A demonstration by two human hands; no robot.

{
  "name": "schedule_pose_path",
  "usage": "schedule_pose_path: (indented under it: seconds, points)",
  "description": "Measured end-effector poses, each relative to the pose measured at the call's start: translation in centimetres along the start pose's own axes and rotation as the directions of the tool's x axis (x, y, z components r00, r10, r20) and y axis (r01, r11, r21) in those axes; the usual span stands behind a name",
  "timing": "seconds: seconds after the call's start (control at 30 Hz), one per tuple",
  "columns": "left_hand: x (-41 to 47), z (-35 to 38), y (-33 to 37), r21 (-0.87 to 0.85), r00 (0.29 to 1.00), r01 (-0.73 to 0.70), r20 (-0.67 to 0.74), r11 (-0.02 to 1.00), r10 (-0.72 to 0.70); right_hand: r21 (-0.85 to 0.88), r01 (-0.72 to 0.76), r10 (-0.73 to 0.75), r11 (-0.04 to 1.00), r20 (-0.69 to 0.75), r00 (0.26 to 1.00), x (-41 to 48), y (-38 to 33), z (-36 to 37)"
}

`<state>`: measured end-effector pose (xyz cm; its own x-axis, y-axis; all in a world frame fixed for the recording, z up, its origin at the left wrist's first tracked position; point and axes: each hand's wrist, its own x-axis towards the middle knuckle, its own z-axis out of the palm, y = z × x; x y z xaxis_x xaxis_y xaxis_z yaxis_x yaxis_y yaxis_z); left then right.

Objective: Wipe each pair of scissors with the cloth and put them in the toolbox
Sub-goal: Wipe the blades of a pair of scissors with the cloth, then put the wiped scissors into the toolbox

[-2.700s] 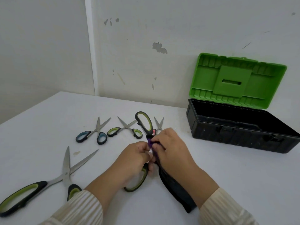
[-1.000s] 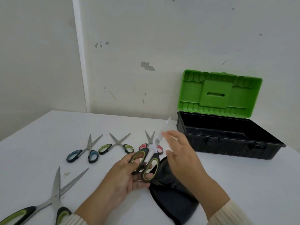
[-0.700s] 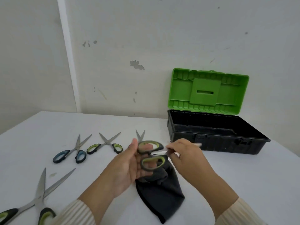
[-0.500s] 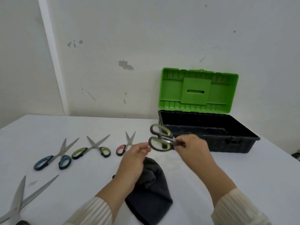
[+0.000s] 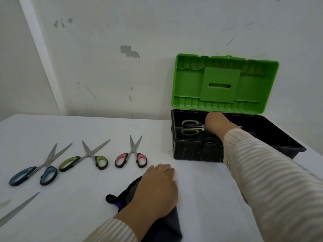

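the green-handled scissors (image 5: 190, 127) are held low inside the black toolbox (image 5: 195, 151) by the right hand (image 5: 215, 125), whose fingers are hidden, so it cannot be told whether they are clamped on the blades. the left hand (image 5: 157, 187) is laid flat, fingers together, on the dark cloth (image 5: 167, 224). if the scissors are dropped rather than set down, they could bounce or be left with blades splayed open; three more scissors (image 5: 131, 154) remain to be wiped.

Single head-worn view, looking forward and down, close over the table (image 5: 52, 130)
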<state>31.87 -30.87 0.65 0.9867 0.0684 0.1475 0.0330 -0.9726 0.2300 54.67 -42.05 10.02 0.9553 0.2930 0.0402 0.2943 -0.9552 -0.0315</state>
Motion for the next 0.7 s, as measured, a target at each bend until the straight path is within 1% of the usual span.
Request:
schedule_pose_path:
  seconds: [0.2, 0.23, 0.37, 0.4, 0.43, 0.47, 0.5, 0.53, 0.57, 0.6, 0.63, 0.67, 0.7]
  points:
    - [0.3, 0.0, 0.0, -0.022, 1.0, 0.028, 0.003, 0.999, -0.028, -0.024, 0.012, -0.007, 1.0, 0.203, 0.979, 1.0, -2.4, 0.5]
    - [0.2, 0.0, 0.1, -0.016, 1.0, 0.023, -0.001, 1.0, -0.023, -0.042, 0.025, -0.016, 0.999, 0.208, 0.978, 1.0, -2.5, 0.6]
    - [0.4, -0.1, 0.1, -0.039, 0.999, 0.051, 0.001, 0.998, -0.051, -0.078, 0.083, -0.077, 0.994, 0.078, 0.994, 0.7, -2.5, 0.3]
    - [0.4, -0.3, 0.2, -0.047, 0.998, 0.057, 0.004, 0.997, -0.057, -0.054, 0.101, -0.099, 0.993, 0.033, 0.995, 0.0, -2.7, -0.2]
    - [0.4, -0.4, 0.3, -0.063, 0.998, 0.065, 0.006, 0.996, -0.064, 0.032, 0.11, -0.109, 0.993, -0.02, 0.994, -0.6, -2.9, -0.6]
    - [0.4, -0.7, 0.3, -0.115, 0.997, 0.081, 0.002, 0.99, -0.081, 0.157, 0.12, -0.111, 0.98, -0.069, 0.991, -1.3, -3.2, -1.1]
    - [0.4, -0.9, 0.2, -0.216, 0.994, 0.106, -0.014, 0.971, -0.112, 0.32, 0.125, -0.094, 0.939, -0.111, 0.989, -2.3, -3.7, -1.5]
    - [0.3, -1.2, 0.0, -0.361, 0.985, 0.142, -0.039, 0.922, -0.167, 0.465, 0.138, -0.075, 0.874, -0.152, 0.986, -3.8, -4.4, -1.8]
    - [0.2, -1.5, -0.3, -0.536, 0.967, 0.179, -0.056, 0.825, -0.247, 0.58, 0.154, -0.068, 0.8, -0.168, 0.983, -5.8, -5.3, -1.9]
    - [0.1, -1.9, -0.6, -0.698, 0.938, 0.198, -0.07, 0.689, -0.34, 0.669, 0.176, -0.087, 0.722, -0.165, 0.982, -7.9, -6.1, -1.8]
    - [-0.2, -2.6, -0.9, -0.816, 0.897, 0.195, -0.076, 0.544, -0.436, 0.728, 0.173, -0.119, 0.664, -0.126, 0.985, -10.1, -7.0, -1.5]
    - [-0.5, -3.3, -1.5, -0.887, 0.854, 0.179, -0.074, 0.425, -0.516, 0.764, 0.146, -0.166, 0.629, -0.052, 0.985, -12.3, -7.9, -1.1]
    - [-1.1, -4.1, -2.0, -0.919, 0.816, 0.162, -0.081, 0.361, -0.572, 0.766, 0.126, -0.22, 0.631, 0.021, 0.975, -14.2, -8.7, -0.4]
